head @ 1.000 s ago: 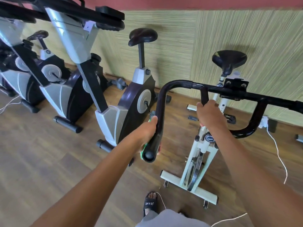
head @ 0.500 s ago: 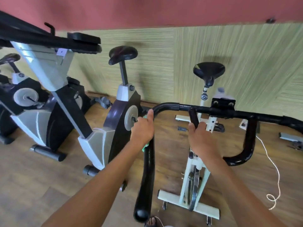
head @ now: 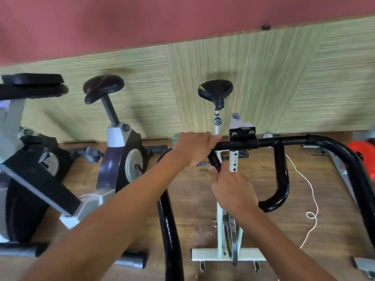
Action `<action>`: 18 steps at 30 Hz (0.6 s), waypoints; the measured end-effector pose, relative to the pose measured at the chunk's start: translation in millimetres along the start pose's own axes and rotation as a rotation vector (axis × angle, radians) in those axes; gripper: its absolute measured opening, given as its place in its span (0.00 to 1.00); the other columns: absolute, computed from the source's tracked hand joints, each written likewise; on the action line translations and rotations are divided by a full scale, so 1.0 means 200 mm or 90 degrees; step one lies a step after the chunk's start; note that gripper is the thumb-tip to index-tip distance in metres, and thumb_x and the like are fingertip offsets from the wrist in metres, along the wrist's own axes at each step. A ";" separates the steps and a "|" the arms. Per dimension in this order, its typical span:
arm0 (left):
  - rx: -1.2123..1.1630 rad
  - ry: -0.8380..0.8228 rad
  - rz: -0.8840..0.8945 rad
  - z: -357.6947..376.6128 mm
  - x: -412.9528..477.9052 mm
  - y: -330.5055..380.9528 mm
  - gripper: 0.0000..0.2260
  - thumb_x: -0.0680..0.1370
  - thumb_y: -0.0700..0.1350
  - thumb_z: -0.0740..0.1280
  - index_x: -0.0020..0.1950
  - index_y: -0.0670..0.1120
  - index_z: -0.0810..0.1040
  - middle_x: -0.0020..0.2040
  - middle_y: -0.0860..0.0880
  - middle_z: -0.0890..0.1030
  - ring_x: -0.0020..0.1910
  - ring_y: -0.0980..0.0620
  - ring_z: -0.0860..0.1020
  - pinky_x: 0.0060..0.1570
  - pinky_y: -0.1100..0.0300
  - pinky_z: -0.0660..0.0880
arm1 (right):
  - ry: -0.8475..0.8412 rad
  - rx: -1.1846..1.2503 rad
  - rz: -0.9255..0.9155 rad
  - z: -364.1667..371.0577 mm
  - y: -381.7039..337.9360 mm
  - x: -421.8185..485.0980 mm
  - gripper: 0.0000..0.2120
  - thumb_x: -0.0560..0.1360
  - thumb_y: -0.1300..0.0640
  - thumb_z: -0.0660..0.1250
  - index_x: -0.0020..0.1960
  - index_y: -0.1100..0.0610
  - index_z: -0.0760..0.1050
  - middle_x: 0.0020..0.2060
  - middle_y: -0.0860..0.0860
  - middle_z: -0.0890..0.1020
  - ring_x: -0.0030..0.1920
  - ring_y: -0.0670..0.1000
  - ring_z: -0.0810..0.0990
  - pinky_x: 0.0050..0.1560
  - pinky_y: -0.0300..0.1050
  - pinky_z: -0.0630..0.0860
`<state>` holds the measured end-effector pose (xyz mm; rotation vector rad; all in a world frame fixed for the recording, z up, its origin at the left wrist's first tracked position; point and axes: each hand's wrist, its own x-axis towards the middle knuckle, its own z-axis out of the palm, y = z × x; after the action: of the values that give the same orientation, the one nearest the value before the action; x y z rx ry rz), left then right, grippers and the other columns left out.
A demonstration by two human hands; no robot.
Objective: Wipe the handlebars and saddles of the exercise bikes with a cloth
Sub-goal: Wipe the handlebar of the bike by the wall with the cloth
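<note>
A black handlebar [head: 284,141] of a white exercise bike [head: 227,254] runs across the middle of the view. My left hand [head: 192,148] grips its top crossbar near the left bend, with a green cloth [head: 175,141] showing at the hand's far left edge. My right hand [head: 233,191] grips the inner loop bar just below the crossbar. The bike's black saddle [head: 215,89] stands behind, near the wall.
A second bike with a black saddle [head: 103,87] and a grey-and-black body [head: 119,159] stands to the left, with more bikes [head: 30,169] further left. A white cord [head: 310,199] lies on the wooden floor at right. Something red [head: 361,159] sits at the far right.
My left hand with the cloth has slid from the handlebar's near left end up its side bar, round the bend and onto the top crossbar. The view has tilted upward.
</note>
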<state>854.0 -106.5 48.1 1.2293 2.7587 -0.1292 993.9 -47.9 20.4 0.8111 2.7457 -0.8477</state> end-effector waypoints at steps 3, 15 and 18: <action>-0.040 -0.022 -0.056 0.05 -0.03 -0.25 0.34 0.79 0.68 0.37 0.44 0.47 0.73 0.37 0.50 0.77 0.42 0.47 0.78 0.47 0.50 0.72 | 0.010 -0.009 -0.001 0.01 0.00 0.00 0.22 0.85 0.42 0.44 0.67 0.56 0.62 0.53 0.56 0.82 0.53 0.62 0.81 0.49 0.55 0.70; 0.006 0.005 0.110 0.10 -0.17 -0.29 0.34 0.80 0.65 0.40 0.81 0.48 0.45 0.77 0.44 0.64 0.73 0.44 0.67 0.69 0.47 0.67 | 0.025 -0.033 0.006 0.02 -0.02 0.00 0.22 0.85 0.43 0.44 0.66 0.58 0.65 0.52 0.57 0.82 0.52 0.62 0.81 0.46 0.53 0.69; -0.087 -0.040 0.035 0.07 -0.20 -0.37 0.35 0.79 0.66 0.44 0.81 0.48 0.48 0.77 0.43 0.65 0.73 0.44 0.67 0.68 0.46 0.68 | 0.029 -0.027 -0.001 0.02 -0.01 0.01 0.23 0.85 0.43 0.44 0.65 0.58 0.65 0.51 0.57 0.82 0.51 0.61 0.81 0.45 0.53 0.70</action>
<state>827.4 -187.2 41.5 1.2426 2.6290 0.0262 991.8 -51.2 17.9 0.8305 2.7939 -0.7775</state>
